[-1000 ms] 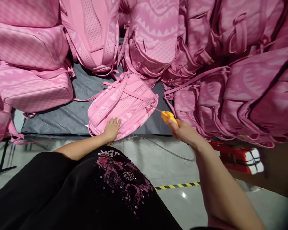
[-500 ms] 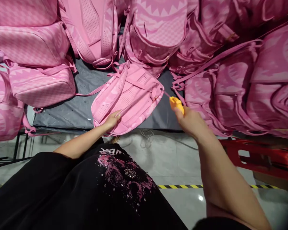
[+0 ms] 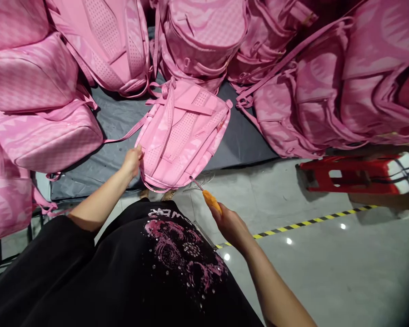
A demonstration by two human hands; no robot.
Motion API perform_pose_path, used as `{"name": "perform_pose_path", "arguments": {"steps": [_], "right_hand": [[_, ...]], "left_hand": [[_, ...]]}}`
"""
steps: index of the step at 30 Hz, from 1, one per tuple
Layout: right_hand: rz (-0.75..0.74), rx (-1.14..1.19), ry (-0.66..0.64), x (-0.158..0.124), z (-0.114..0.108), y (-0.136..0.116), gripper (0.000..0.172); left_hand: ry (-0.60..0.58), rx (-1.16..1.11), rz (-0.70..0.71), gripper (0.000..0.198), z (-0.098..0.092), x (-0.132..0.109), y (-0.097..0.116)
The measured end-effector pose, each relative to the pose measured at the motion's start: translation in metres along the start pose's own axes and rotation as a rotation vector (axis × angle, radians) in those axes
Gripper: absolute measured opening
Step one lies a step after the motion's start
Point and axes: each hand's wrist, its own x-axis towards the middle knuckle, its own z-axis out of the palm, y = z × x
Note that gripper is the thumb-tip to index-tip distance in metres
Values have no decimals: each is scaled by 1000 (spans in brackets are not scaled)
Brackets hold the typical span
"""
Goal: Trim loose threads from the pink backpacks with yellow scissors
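Observation:
A pink backpack (image 3: 187, 122) lies on the dark grey covered surface, its padded, dotted back panel and shoulder straps facing up. At its lower left edge my left hand (image 3: 133, 160) is closed, fingers curled on the bag's side. My right hand (image 3: 230, 223) wraps round a tool with a yellow-orange handle (image 3: 211, 201). A thin, dark shaft sticks out of that handle, and its tip is at the backpack's lower edge. Whether the tip touches the fabric I cannot tell. A small red mark (image 3: 220, 124) shows on the bag's right side.
Pink backpacks (image 3: 206, 27) stand packed along the back, with more at the left (image 3: 51, 136) and right (image 3: 320, 91). The grey cover (image 3: 245, 141) ends near my body. Beyond the edge, a red stool (image 3: 354, 175) lies on the floor at right, near yellow-black tape (image 3: 306, 223).
My right hand with the yellow-handled tool has moved down and left, from the bag's upper right corner to its lower edge. My left hand has shifted left to the bag's side. The view has turned.

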Motion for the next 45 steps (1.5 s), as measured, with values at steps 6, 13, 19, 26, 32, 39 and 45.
{"name": "perform_pose_path", "arguments": {"steps": [6, 13, 19, 26, 32, 39, 45], "right_hand": [[81, -119, 100, 10, 47, -39, 37], [115, -52, 179, 43, 78, -66, 41], [-35, 26, 283, 59, 81, -87, 42], [-14, -17, 322, 60, 79, -71, 43], [203, -35, 324, 46, 77, -64, 44], [171, 109, 288, 30, 82, -49, 45], [187, 189, 310, 36, 91, -45, 47]], "left_hand": [[-211, -180, -285, 30, -4, 31, 15], [-500, -152, -312, 45, -1, 37, 7], [-667, -107, -290, 58, -3, 50, -4], [-686, -116, -254, 71, 1, 52, -12], [-743, -169, -253, 80, 1, 38, -5], [-779, -136, -223, 78, -1, 29, -7], [-715, -83, -175, 81, 9, 30, -20]]}}
